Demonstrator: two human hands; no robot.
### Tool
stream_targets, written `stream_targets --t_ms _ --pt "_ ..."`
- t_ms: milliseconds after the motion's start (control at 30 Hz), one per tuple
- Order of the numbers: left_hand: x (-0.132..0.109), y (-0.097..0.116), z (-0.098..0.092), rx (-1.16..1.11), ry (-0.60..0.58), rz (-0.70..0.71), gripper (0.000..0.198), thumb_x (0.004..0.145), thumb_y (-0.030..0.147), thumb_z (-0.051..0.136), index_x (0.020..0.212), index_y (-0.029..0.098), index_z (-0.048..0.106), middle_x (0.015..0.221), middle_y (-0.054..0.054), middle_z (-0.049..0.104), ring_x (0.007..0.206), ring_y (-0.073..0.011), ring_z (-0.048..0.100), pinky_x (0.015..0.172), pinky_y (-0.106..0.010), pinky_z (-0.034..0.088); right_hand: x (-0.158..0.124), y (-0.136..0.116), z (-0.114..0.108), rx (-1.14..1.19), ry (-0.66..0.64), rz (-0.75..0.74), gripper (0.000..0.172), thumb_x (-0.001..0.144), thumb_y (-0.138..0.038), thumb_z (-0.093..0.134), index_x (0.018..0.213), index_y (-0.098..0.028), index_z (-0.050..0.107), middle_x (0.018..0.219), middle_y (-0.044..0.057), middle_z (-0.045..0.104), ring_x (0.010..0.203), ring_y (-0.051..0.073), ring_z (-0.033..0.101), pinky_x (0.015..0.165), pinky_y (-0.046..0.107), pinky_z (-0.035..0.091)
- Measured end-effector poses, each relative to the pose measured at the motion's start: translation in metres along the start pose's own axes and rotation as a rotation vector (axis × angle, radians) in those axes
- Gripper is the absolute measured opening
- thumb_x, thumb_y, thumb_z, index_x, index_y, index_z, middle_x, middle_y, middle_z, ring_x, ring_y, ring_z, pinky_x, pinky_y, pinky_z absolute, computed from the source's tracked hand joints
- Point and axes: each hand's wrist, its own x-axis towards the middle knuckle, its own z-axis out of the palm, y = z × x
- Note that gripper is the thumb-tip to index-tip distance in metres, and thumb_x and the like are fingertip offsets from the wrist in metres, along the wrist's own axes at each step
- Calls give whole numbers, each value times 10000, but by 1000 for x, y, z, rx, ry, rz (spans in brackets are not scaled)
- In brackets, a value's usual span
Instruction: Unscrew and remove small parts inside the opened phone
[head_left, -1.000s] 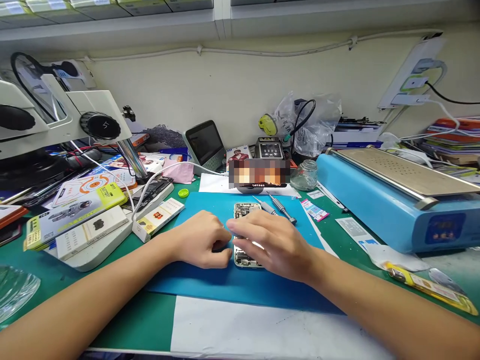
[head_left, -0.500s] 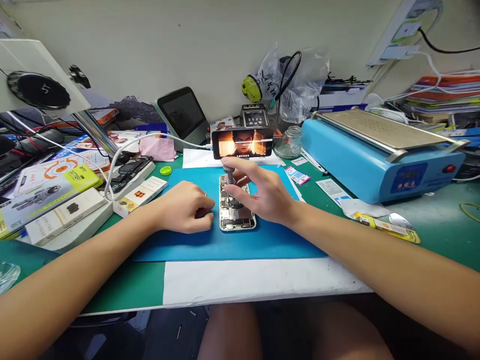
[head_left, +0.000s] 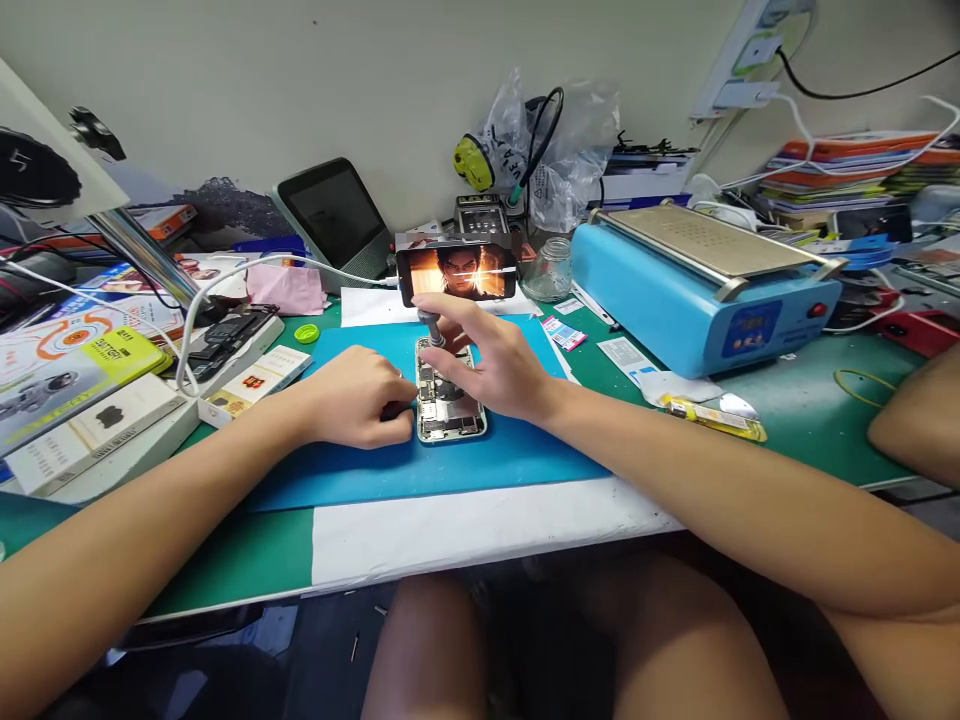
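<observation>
An opened smartphone point(head_left: 454, 410) lies on the blue mat point(head_left: 360, 470), its circuit boards and inner parts bare. My right hand point(head_left: 487, 365) reaches over its upper half and grips a small grey screwdriver point(head_left: 430, 328), held upright with the index finger on its top. The screwdriver's tip is hidden by my fingers. My left hand point(head_left: 364, 400) rests on the mat with its fingers curled, close against the phone's left edge. Whatever those curled fingers may hold is hidden.
Behind the opened phone, another phone point(head_left: 459, 273) stands sideways, playing a video. A blue heating machine point(head_left: 652, 300) sits at the right, a glass jar point(head_left: 551, 270) beside it. Boxes point(head_left: 255, 385) crowd the left. Another person's bare limb point(head_left: 919, 420) shows at the right edge.
The camera view has swung to the right, so everything sits further left. Another person's limb has come into view at the right. Both hands keep nearly the same place at the phone.
</observation>
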Motion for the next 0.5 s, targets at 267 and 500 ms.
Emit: stream_targets --t_ms 267,500 --pt "-7 -3 2 110 -83 -46 379 1009 410 662 727 175 565 623 67 509 527 -95 471 568 -236 444 1 0 -4 -33 51 43 410 1022 -272 617 1419 -248 517 1054 32 712 842 150 713 728 264 651" --pt "-5 -6 4 165 -195 -93 294 1039 428 647 943 150 664 815 9 653 661 -116 623 655 -273 564 5 -3 -9 -107 35 -71 418 1019 -178 604 1420 -222 495 1160 92 740 994 180 752 755 268 659"
